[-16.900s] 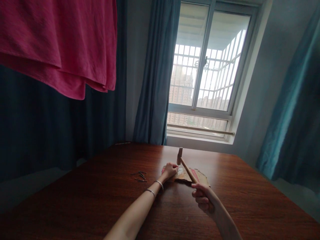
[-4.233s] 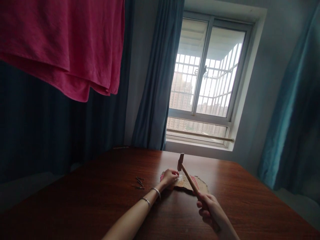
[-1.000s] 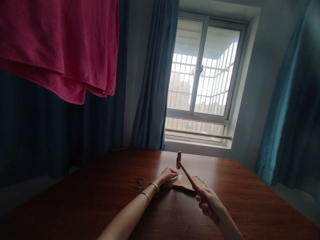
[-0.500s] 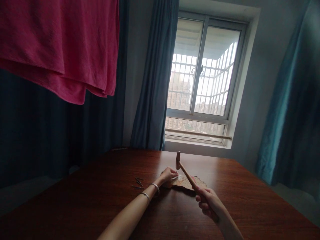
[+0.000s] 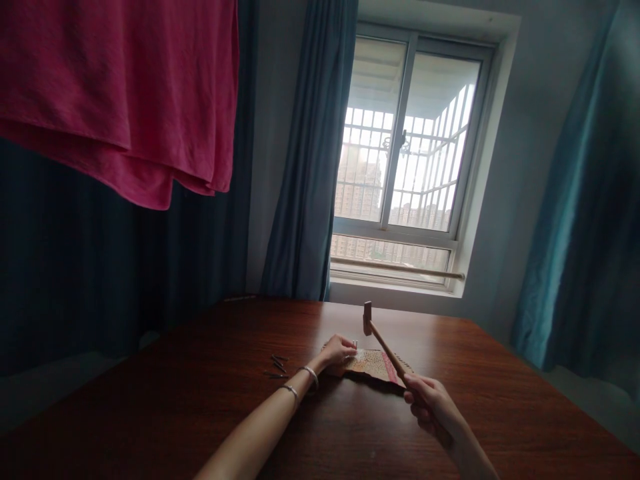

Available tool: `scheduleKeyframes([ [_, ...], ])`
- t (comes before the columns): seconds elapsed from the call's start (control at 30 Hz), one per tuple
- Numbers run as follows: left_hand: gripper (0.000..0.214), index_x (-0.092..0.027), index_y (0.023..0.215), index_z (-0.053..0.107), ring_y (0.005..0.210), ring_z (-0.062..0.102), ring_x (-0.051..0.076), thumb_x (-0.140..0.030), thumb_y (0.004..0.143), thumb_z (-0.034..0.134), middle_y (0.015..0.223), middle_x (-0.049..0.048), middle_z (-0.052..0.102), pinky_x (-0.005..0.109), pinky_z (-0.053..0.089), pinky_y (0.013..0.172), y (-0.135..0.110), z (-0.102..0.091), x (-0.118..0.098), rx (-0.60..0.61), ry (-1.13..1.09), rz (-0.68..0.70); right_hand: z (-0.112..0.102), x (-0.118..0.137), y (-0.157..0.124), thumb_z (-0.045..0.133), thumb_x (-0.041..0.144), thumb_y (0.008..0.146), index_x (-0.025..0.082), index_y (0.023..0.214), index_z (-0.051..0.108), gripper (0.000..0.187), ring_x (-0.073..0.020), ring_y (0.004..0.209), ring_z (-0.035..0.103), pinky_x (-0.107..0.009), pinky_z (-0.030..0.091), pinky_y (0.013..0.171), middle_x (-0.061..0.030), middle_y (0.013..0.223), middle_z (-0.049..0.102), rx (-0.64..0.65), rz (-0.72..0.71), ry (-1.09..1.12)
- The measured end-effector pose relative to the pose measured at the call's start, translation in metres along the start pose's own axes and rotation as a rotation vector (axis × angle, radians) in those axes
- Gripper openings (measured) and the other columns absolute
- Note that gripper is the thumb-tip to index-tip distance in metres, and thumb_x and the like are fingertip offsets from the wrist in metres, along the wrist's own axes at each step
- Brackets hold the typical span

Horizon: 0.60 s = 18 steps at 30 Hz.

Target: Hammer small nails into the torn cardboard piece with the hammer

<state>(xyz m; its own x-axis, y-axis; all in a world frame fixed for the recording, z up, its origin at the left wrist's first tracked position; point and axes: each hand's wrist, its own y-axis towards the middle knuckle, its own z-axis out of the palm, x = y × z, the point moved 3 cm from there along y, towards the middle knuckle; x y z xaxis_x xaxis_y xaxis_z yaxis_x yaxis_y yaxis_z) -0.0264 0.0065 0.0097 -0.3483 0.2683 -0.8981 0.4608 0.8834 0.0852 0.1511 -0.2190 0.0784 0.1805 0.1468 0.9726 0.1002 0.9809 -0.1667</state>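
Observation:
A flat, patterned piece of cardboard (image 5: 373, 363) lies on the dark wooden table (image 5: 210, 393). My left hand (image 5: 339, 351) rests on its left end, fingers pinched round a small upright nail (image 5: 355, 344). My right hand (image 5: 431, 413) is closed round the wooden handle of a small hammer (image 5: 384, 346). The hammer's head is raised above the cardboard, a little to the right of the nail and clear of it.
Several loose nails (image 5: 277, 365) lie on the table left of my left wrist. A pink cloth (image 5: 120, 93) hangs overhead at the upper left. Blue curtains (image 5: 310, 153) frame a barred window (image 5: 405, 160) beyond the table's far edge.
The hammer head has swung up and to the right, away from the nail. My right hand has shifted slightly right. My left hand stays pinched on the nail.

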Motion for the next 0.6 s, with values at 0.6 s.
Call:
scheduleKeyframes([
  [0.6, 0.049, -0.011, 0.078, 0.071, 0.054, 0.040, 0.009, -0.049, 0.047, 0.075, 0.056, -0.0042, 0.047, 0.020, 0.024, 0.049, 0.009, 0.003, 0.003, 0.119, 0.184, 0.189, -0.118, -0.040, 0.031, 0.045, 0.042, 0.073, 0.012, 0.108, 0.058, 0.048, -0.0206, 0.042, 0.059, -0.027, 0.043, 0.038, -0.0016, 0.053, 0.059, -0.477, -0.006, -0.800],
])
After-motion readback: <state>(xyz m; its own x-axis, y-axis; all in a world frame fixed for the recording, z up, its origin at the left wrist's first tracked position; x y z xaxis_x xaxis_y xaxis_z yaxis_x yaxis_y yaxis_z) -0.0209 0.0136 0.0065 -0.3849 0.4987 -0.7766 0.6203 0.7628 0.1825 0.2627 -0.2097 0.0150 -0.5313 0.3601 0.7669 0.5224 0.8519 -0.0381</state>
